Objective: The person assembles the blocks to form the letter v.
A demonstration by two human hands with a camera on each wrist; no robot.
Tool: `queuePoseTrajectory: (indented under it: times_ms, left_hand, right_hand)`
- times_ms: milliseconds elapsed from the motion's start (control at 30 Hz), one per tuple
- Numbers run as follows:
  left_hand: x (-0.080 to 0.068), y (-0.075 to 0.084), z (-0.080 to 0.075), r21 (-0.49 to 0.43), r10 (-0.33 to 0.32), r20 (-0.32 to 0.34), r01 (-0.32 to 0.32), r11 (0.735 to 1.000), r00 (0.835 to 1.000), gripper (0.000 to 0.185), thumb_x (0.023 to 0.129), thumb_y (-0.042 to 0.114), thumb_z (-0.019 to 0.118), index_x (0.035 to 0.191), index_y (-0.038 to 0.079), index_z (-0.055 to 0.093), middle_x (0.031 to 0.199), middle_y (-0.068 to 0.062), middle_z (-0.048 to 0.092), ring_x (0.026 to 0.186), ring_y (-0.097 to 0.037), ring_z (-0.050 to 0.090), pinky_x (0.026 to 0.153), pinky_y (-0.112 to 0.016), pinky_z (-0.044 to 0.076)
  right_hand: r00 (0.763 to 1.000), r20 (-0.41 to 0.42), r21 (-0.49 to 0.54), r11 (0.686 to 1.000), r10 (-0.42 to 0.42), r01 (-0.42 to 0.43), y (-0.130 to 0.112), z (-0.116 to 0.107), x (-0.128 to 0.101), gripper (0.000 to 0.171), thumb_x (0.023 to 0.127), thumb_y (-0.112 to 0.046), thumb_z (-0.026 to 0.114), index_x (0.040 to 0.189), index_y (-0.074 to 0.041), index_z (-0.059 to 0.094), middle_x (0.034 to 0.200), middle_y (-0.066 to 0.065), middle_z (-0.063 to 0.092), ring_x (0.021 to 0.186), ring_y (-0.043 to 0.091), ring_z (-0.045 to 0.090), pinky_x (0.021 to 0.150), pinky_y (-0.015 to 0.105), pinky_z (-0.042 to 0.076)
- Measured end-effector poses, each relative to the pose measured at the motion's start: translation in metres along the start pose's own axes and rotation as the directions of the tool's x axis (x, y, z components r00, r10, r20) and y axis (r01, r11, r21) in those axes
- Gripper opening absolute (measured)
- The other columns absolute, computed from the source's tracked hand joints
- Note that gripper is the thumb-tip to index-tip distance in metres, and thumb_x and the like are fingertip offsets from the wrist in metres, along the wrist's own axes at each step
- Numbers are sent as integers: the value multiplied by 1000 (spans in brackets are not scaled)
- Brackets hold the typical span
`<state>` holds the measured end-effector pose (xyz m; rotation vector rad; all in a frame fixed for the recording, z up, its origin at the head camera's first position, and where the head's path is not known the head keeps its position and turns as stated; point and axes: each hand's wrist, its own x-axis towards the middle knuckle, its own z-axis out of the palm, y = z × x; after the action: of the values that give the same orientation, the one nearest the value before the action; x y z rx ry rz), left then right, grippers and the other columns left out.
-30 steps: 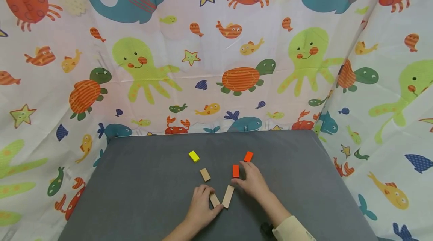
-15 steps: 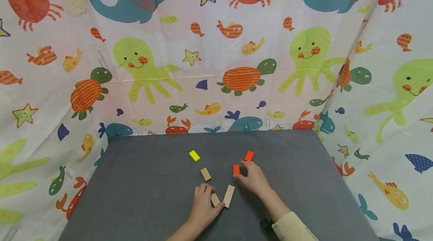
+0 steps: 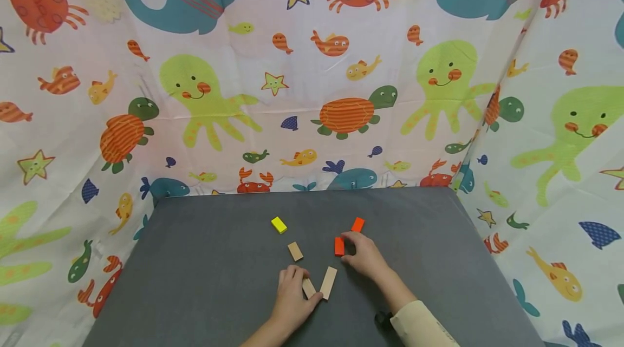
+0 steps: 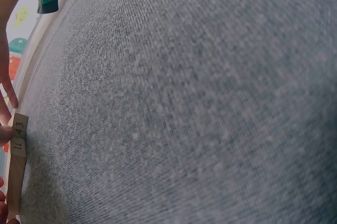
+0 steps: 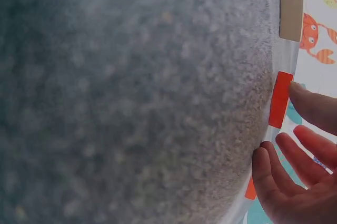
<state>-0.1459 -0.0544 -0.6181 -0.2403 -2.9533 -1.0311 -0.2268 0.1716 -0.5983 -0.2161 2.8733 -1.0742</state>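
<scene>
In the head view my left hand (image 3: 294,295) holds a small plain wooden block (image 3: 309,288) between thumb and fingertips. Beside it slants a longer wooden block (image 3: 329,283), forming a V with it. My right hand (image 3: 364,255) is at the right side of an orange-red block (image 3: 339,246), thumb and forefinger spread. In the right wrist view the thumb (image 5: 310,103) is right at that block's edge, while the other fingers are past its end. A second orange-red block (image 3: 358,224) lies just beyond the hand. The left wrist view shows numbers on wooden block ends (image 4: 19,129).
Another wooden block (image 3: 295,251) and a yellow block (image 3: 279,225) lie farther back on the left. All rest on a grey cloth-covered table (image 3: 219,271). A curtain with printed sea animals (image 3: 302,119) hangs behind and at both sides.
My right thumb has moved from the near end of the closer orange-red block to its right side, and the forefinger stays by the block. The left hand keeps its hold.
</scene>
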Motion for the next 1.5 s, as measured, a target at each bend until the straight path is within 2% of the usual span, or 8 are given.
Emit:
queuePoseTrajectory:
  times_ms: [200,433,733,900,1100,1500]
  left_hand:
    - [0,0,0,-4,0,5,0,1000,1000,45,76,40,87,106,16,63,107,4,49,104,-17,43,87,-42,45]
    - [1,-1,-1,-10,-7,17,7,1000,1000,46,77,40,87,107,16,63,108,4,49,104,-17,43,87,-42,46]
    - [-1,-2,2,-3,9,-3,-9,1000,1000,46,76,39,88,106,16,63,106,5,49,102,-15,42,85,-41,46]
    - [-2,-2,1,-1,21,-25,-21,1000,999,45,75,37,89,105,16,63,106,4,50,100,-15,42,84,-40,46]
    - [-3,-3,0,-3,21,-14,-22,1000,1000,45,76,38,88,106,15,63,106,4,50,101,-15,42,85,-41,45]
    - [-4,-5,0,0,39,-21,-39,999,999,45,77,38,88,106,15,63,106,4,50,101,-16,43,86,-41,45]
  right_hand:
    - [1000,7,-39,999,5,-5,0,2,3,60,80,-9,85,135,-6,62,135,14,63,127,35,57,107,54,43]
    - [1000,4,-49,998,-30,31,-1,1,5,61,79,-16,87,134,-3,63,136,17,61,128,37,56,107,54,42]
    - [1000,19,-92,995,-25,27,-3,2,8,51,79,-14,87,125,-3,68,127,17,64,119,35,59,102,52,46]
    - [1000,-4,-86,996,-12,12,-4,3,5,51,78,-16,87,123,-2,68,124,17,64,115,35,60,101,51,47]
    - [1000,-29,-64,998,1,-3,-5,5,3,51,77,-16,88,123,-3,69,124,16,65,115,34,61,101,51,47]
    - [999,-28,-9,1000,24,-24,-14,6,-9,51,78,-19,88,121,-3,69,121,14,65,112,31,61,100,52,48]
